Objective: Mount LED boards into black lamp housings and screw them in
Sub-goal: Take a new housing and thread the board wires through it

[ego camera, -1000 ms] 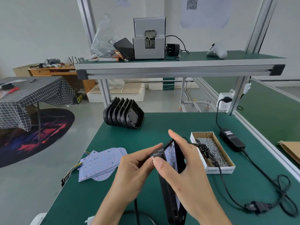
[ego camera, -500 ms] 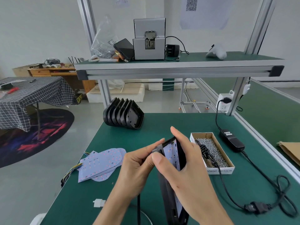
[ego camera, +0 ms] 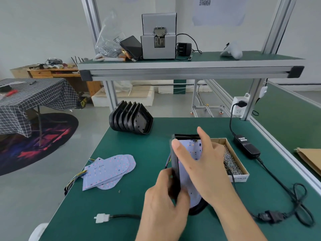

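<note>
The housing (ego camera: pixel 174 173) stands tilted above the green bench (ego camera: pixel 139 197), its open face turned right, with an LED board (ego camera: pixel 191 153) lying inside it. The left hand (ego camera: pixel 165 206) grips the housing's lower left edge, fingers curled round the rim. The right hand (ego camera: pixel 205 167) lies across the board with fingers fairly straight, thumb on the near top corner, seemingly pressing the board into its seat.

The housing looks like stiff, light moulded plastic, safest held by its rim as now. The board is thin and probably flexes; it is better pushed at its edges than on the LEDs. Coloured wires (ego camera: pixel 168 160) trail out at the housing's left side and could snag or get pinched.

Just right of the hands sits a box of screws (ego camera: pixel 231 162). To the left lies a pile of spare boards (ego camera: pixel 109 171), and further back a row of empty housings (ego camera: pixel 130 119). A white connector (ego camera: pixel 101 218) lies near the front edge.
</note>
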Tool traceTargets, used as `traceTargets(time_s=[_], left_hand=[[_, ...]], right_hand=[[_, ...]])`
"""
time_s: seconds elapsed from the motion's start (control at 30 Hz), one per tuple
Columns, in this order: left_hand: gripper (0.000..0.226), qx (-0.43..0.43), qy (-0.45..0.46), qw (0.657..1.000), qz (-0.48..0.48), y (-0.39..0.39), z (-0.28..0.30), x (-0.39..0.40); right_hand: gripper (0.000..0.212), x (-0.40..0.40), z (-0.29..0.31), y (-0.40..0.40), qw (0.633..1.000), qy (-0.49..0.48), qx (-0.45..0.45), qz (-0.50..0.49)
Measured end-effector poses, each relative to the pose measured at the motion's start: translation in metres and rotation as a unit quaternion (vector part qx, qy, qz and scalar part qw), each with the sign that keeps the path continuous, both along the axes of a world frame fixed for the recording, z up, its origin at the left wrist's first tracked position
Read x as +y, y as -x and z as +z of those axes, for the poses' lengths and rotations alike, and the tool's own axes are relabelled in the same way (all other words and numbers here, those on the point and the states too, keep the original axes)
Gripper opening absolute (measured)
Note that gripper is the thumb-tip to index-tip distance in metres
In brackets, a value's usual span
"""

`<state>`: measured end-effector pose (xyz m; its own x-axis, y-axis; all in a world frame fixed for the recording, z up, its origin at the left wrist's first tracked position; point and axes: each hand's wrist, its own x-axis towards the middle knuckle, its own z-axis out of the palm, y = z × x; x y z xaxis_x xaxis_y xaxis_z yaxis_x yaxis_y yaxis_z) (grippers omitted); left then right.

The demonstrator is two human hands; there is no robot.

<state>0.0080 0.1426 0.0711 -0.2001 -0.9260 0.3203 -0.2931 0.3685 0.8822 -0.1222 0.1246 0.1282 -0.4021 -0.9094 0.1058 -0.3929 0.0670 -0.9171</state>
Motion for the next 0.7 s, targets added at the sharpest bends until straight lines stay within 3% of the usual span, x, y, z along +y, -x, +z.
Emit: traceTargets(time_s=[0.13, 0.17, 0.23, 0.3, 0.47, 0.7], left_hand=[[0.030, 0.133, -0.090, 0.987, -0.030, -0.012, -0.003, -0.009], [0.030, 0.166, -0.112, 0.979, -0.039, -0.014, -0.004, -0.011], [0.031, 0.190, -0.132, 0.972, -0.048, -0.016, -0.005, -0.011], [0.030, 0.181, -0.155, 0.969, -0.065, -0.013, -0.005, -0.012], [0.034, 0.111, -0.165, 0.977, -0.073, -0.007, -0.001, -0.027], [0.034, 0.090, -0.147, 0.984, -0.049, 0.003, 0.000, -0.044]], right_hand=[[0.101, 0.018, -0.010, 0.030, 0.996, 0.064, -0.034, 0.051], [0.087, 0.022, -0.013, 0.038, 0.996, 0.047, -0.039, 0.070], [0.039, 0.028, -0.022, 0.046, 0.991, -0.007, -0.041, 0.128], [0.020, 0.029, -0.031, 0.047, 0.986, -0.023, -0.058, 0.152], [0.023, 0.021, -0.039, 0.048, 0.983, -0.004, -0.129, 0.130], [0.021, 0.012, -0.040, 0.054, 0.984, 0.030, -0.133, 0.117]])
